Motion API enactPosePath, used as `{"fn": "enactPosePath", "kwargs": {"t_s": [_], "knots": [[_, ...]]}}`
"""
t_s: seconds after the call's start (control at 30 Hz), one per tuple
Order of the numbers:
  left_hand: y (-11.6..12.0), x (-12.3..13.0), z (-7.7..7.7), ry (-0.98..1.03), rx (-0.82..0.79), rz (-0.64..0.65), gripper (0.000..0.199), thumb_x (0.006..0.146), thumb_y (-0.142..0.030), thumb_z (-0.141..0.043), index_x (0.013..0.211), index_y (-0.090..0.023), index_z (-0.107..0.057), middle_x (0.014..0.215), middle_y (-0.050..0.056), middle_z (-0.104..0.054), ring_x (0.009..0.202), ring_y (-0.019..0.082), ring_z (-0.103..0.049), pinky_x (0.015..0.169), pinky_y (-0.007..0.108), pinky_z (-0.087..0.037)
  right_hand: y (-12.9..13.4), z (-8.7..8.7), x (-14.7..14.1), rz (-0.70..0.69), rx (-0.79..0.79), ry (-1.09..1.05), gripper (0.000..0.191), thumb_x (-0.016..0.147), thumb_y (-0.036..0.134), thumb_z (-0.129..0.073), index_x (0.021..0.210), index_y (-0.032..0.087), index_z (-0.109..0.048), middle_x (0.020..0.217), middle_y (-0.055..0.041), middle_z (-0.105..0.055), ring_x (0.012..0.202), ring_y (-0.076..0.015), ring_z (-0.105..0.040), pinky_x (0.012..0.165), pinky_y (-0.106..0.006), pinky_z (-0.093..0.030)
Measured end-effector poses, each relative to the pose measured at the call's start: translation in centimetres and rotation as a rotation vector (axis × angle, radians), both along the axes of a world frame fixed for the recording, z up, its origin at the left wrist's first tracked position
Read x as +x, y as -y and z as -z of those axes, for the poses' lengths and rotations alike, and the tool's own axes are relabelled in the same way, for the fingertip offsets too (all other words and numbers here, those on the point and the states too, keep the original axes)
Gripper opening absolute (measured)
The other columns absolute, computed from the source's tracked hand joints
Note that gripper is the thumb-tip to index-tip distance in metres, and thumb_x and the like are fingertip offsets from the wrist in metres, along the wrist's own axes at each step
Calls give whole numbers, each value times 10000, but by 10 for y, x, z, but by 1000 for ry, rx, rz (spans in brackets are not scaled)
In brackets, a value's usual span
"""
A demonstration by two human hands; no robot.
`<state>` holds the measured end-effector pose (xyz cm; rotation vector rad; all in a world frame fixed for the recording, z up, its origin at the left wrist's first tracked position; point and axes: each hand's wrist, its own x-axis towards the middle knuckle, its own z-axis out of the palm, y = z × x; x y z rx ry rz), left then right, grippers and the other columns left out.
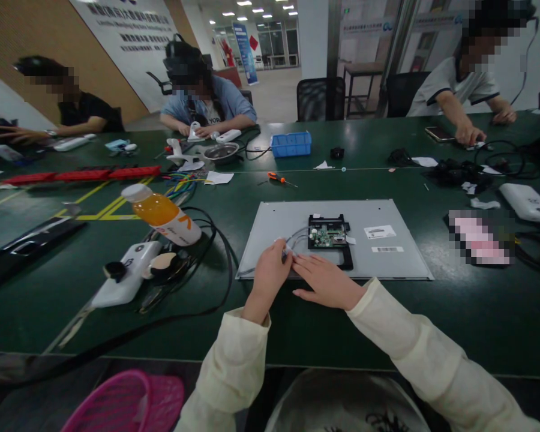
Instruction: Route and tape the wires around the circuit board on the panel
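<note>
A flat grey display panel (270,219) lies on the green table in front of me. A black bracket (347,258) with a green circuit board (330,235) sits on it. From the board a thin grey cable (298,233) curves left toward my left hand (270,270), whose thumb and fingers are pinched on it near the panel's front edge. A small pale bit shows at those fingertips, too small to name. My right hand (330,281) rests flat over the panel's front edge, fingers stretched out and thumb apart, its fingertips close to the left hand's.
Left of the panel stand a juice bottle (162,213), a white device (128,276) and a black cable (229,264). Beyond lie an orange screwdriver (276,177) and a blue basket (290,144). A pink phone (479,237) lies right. Several people sit across the table.
</note>
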<state>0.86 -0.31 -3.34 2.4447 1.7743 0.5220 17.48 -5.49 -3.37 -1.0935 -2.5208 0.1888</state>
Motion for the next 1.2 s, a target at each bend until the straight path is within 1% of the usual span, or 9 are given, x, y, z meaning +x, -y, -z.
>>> {"fn": "enactPosePath", "kwargs": {"t_s": [0.2,0.33,0.57,0.7,0.9,1.1,1.2], "knots": [[1,1,2,-16,17,12,337,885,-251,-461,1211,-167,-450,1051,100,-634,977,220,-604,857,323,-452,2,-1,0,11,0,14,612,894,490,-415,1332,63,-424,1392,-161,-442,1283,-258,-402,1080,-416,-314],[2,2,0,-40,26,21,336,886,-245,-457,1211,-162,-452,1089,113,-629,982,226,-604,864,334,-454,3,0,0,17,-10,22,611,888,490,-427,1330,68,-422,1387,-164,-447,1284,-257,-401,1074,-426,-316],[4,3,0,-48,29,17,312,884,-240,-459,1186,-163,-467,1088,109,-626,995,227,-602,861,332,-455,7,-1,-1,34,-9,25,571,889,453,-446,1330,91,-416,1385,-165,-448,1296,-257,-387,1056,-453,-328],[5,5,-1,-40,40,12,306,881,-234,-464,1179,-162,-466,1102,116,-616,1002,225,-598,862,330,-454,8,-2,-1,42,-7,22,539,891,432,-453,1317,103,-431,1368,-165,-468,1284,-259,-402,1051,-457,-329],[4,6,0,-46,37,10,280,883,-235,-458,1152,-160,-470,1042,103,-622,963,226,-603,830,328,-463,9,-4,-1,46,3,26,479,900,390,-454,1274,91,-471,1333,-162,-503,1257,-257,-431,1048,-452,-335],[5,3,4,-6,54,28,304,885,-220,-455,1179,-145,-435,1081,121,-600,1012,223,-585,869,334,-452,9,-7,0,43,-1,14,447,904,375,-453,1271,121,-474,1320,-156,-516,1246,-250,-447,1037,-447,-347],[5,3,3,-2,63,43,262,880,-207,-453,1137,-158,-456,1061,108,-598,1009,217,-578,875,335,-448,9,-7,1,41,-6,11,451,904,382,-452,1270,119,-476,1314,-157,-521,1246,-249,-447,1035,-441,-347]]}}
